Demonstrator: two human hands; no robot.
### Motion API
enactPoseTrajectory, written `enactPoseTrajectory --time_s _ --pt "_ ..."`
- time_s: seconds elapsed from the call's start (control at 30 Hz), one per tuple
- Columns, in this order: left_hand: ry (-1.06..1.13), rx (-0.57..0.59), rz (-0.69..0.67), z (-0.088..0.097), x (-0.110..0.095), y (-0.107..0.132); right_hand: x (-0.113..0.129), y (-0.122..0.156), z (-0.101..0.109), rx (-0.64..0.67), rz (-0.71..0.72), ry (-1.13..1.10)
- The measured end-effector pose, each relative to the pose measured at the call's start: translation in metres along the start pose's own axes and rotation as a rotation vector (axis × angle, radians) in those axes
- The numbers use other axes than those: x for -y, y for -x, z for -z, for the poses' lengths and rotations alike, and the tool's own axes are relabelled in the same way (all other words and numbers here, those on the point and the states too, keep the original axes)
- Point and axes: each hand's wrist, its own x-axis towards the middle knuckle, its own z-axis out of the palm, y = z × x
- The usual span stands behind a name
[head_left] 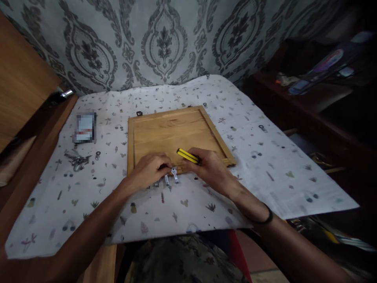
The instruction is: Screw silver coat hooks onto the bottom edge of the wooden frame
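Note:
A framed wooden panel (173,133) lies flat on the patterned cloth in front of me. My right hand (210,165) is closed around a yellow and black utility knife (188,155), held over the panel's near right part. At the near edge, my left hand (150,169) has its thumb and fingers pinched together; what they grip is too small to make out. Right beside those fingertips is a small silver metal hook (174,174) on the near edge. Another small metal hook (167,180) shows to its left, and a third is partly under my left hand.
To the left lie a pixelated phone-like object (85,127) and a pile of small metal pieces (78,161). Another small metal piece (262,128) rests on the white patterned cloth (253,177) at right. A patterned curtain (165,39) hangs behind; wooden furniture (26,78) borders the left.

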Motion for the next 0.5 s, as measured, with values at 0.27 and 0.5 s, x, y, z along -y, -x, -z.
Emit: enactPoseTrajectory --time_s 0.27,0.5 --pt "0.031 -0.022 -0.024 -0.002 0.001 0.0 -0.01 -0.006 -0.018 0.123 0.041 0.156" --pt "0.016 -0.012 -0.031 -0.001 0.001 0.001 -0.011 -0.003 -0.018 0.167 -0.001 0.101"
